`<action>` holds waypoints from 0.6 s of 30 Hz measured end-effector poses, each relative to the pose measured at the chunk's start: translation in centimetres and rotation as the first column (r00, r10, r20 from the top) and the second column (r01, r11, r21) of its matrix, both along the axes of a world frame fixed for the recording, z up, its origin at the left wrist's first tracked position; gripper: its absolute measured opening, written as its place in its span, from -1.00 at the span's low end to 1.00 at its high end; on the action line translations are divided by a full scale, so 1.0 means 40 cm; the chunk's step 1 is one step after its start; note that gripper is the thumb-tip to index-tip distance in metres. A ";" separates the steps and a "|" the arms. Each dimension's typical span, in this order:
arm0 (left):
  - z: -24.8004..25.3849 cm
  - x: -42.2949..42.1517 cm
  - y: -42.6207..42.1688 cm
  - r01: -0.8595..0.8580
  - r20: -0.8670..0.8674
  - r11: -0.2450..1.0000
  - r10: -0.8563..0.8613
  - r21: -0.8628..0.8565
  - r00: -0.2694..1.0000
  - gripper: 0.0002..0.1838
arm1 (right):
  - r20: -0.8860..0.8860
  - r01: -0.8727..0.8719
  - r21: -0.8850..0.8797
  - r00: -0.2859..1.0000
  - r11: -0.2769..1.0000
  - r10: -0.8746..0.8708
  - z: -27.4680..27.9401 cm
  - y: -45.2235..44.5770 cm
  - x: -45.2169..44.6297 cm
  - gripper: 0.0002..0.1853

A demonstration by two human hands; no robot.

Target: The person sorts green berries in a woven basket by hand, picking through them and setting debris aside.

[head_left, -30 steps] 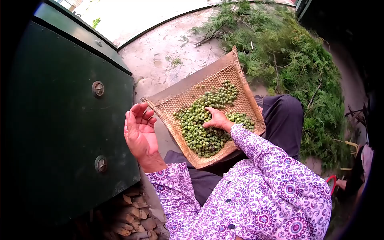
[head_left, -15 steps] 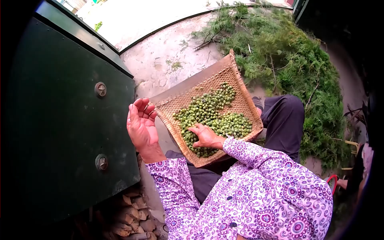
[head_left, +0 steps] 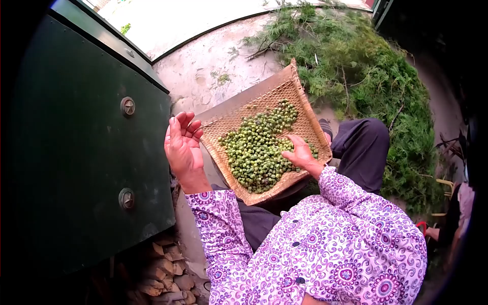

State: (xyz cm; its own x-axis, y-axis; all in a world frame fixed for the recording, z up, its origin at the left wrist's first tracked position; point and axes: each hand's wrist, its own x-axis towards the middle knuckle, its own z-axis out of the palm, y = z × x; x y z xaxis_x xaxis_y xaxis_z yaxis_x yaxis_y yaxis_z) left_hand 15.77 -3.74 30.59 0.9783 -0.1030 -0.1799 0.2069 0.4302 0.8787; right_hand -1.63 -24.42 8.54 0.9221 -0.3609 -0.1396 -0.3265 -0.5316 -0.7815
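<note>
A woven winnowing basket (head_left: 241, 109) is tilted across my lap, with a heap of small green cones or berries (head_left: 256, 147) spread over it. My right hand (head_left: 301, 153) rests on the right part of the heap, thumb and fingers apart, touching the green pieces. Some of them are hidden beneath it. Raised beside the basket's left rim is my left hand (head_left: 185, 150), its palm turned up and its fingers loosely curled and apart. Nothing shows in that palm.
A dark green metal door (head_left: 96, 147) stands close on the left. Split firewood (head_left: 168, 274) lies below it. Cut evergreen branches (head_left: 366, 76) are piled on the concrete floor (head_left: 203, 71) to the right. Part of another person (head_left: 460, 213) shows at the far right edge.
My right hand has moved right across the heap, uncovering green pieces at the lower left. My left hand stays raised, slightly higher in view. The basket appears slightly higher too.
</note>
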 end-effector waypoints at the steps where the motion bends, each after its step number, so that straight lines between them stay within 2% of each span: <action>1: 0.001 -0.001 -0.005 -0.002 -0.012 1.000 0.002 0.003 1.000 -0.72 | -0.011 0.104 -0.080 0.994 0.991 -0.105 -0.019 -0.027 -0.019 -0.27; 5: 0.004 -0.008 -0.021 0.009 0.011 1.000 -0.010 0.027 1.000 -0.72 | -0.162 0.315 -0.004 0.936 0.949 -0.312 -0.044 -0.091 -0.061 -0.23; 7: 0.000 -0.012 -0.020 0.018 -0.003 1.000 -0.018 0.010 1.000 -0.73 | -0.195 0.270 -0.150 0.935 0.951 -0.296 -0.050 -0.073 -0.065 -0.22; 9: 0.002 -0.010 -0.021 0.016 -0.005 1.000 -0.016 0.004 1.000 -0.73 | -0.234 0.234 -0.040 0.943 0.971 -0.237 -0.055 -0.065 -0.053 -0.29; 11: 0.001 -0.014 -0.020 0.017 -0.003 1.000 -0.017 -0.005 1.000 -0.73 | -0.126 0.137 0.008 0.983 0.991 -0.135 -0.004 -0.040 -0.025 -0.35; 14: 0.010 -0.022 -0.023 0.015 -0.003 1.000 -0.015 0.011 1.000 -0.73 | -0.007 -0.072 -0.022 0.997 0.997 0.071 0.000 0.003 0.026 -0.38; 15: 0.011 -0.023 -0.021 0.017 0.010 1.000 -0.017 0.014 1.000 -0.73 | -0.011 -0.126 0.002 0.992 0.992 0.126 -0.047 0.016 0.042 -0.38; 18: 0.009 -0.021 -0.012 0.011 0.007 1.000 -0.011 0.012 1.000 -0.73 | -0.084 -0.272 -0.109 0.961 0.956 0.263 -0.044 0.061 0.095 -0.38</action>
State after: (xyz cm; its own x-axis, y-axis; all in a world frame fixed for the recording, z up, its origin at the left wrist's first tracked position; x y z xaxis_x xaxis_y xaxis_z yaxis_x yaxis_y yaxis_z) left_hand 14.91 -4.21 30.94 0.9784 -0.1120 -0.1738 0.2051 0.4175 0.8852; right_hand 2.16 -21.97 6.77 0.9770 -0.1202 -0.1762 -0.2096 -0.6941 -0.6887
